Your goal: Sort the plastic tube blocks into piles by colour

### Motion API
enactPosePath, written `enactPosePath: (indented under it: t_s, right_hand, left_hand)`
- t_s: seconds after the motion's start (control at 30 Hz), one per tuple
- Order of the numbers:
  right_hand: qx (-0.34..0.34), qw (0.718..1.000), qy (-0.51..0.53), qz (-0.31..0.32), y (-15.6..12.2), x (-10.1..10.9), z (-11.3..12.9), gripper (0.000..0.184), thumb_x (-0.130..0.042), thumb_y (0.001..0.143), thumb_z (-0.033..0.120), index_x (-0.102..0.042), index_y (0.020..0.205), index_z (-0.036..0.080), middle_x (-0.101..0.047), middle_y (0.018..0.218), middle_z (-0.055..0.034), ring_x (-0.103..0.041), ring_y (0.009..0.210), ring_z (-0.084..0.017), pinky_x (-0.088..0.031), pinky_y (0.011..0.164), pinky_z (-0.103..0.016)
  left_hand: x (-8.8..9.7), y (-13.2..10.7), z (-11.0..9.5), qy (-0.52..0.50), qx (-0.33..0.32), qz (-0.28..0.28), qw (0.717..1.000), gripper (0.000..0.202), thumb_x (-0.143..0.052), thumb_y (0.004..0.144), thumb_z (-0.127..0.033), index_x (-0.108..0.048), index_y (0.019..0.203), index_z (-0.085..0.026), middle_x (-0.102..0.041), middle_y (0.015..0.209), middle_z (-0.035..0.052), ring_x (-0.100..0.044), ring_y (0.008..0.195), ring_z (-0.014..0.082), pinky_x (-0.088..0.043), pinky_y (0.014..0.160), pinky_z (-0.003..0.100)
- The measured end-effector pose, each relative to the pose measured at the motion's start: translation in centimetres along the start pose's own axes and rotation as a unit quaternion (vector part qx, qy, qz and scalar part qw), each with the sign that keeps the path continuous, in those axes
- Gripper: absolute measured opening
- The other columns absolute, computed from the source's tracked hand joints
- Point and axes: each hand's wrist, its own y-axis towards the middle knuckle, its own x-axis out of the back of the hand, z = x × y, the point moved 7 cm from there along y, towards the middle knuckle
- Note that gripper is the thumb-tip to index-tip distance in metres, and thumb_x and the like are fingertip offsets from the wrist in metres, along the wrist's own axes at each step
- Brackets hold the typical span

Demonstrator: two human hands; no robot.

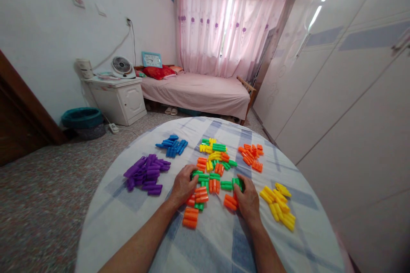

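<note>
My left hand (185, 186) is closed, its fingertips on a green tube-shaped plastic block (202, 177) at the left of the mixed middle pile. My right hand (248, 197) pinches another green block (236, 181) between thumb and fingers at the pile's right side. Its lower fingers hide part of an orange block (230, 202). Between the hands lie an orange block (214, 186) and several green ones. Orange blocks (201, 194) rest beside my left wrist, and one more orange block (190, 217) lies nearer to me.
Sorted piles ring the round table (211, 247): purple blocks (147, 172) and blue blocks (173, 146) on the left, orange blocks (251, 156) and yellow blocks (278, 207) on the right. A mixed yellow and green cluster (213, 147) lies farther back. Beyond stand a bed (198, 91) and a wardrobe (336, 94).
</note>
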Motion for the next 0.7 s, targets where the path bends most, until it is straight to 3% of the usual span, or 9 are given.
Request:
enactPosePath:
  t_s: [0.27, 0.7]
  right_hand:
    - [-0.021, 0.999, 0.037, -0.007, 0.1, 0.6, -0.5, 0.040, -0.047, 0.076, 0.037, -0.061, 0.107, 0.015, -0.063, 0.106, -0.0101, -0.057, 0.095, -0.022, -0.044, 0.086, -0.036]
    - [0.025, 1.000, -0.012, -0.006, -0.2, 0.3, 0.8, 0.037, -0.044, 0.079, 0.035, -0.060, 0.106, 0.015, -0.061, 0.105, -0.0107, -0.055, 0.099, -0.023, -0.042, 0.091, -0.038]
  left_hand:
    - [0.0, -0.1, -0.1, 0.001, 0.001, 0.000, 1.000, 0.023, -0.048, 0.075, -0.015, -0.059, 0.095, -0.019, -0.062, 0.097, 0.0048, -0.057, 0.094, 0.0173, -0.046, 0.087, 0.034]
    - [0.1, -0.1, -0.4, 0.003, -0.006, -0.001, 1.000, 0.024, -0.048, 0.075, -0.015, -0.060, 0.095, -0.018, -0.063, 0.097, 0.0051, -0.058, 0.093, 0.0172, -0.046, 0.085, 0.032]
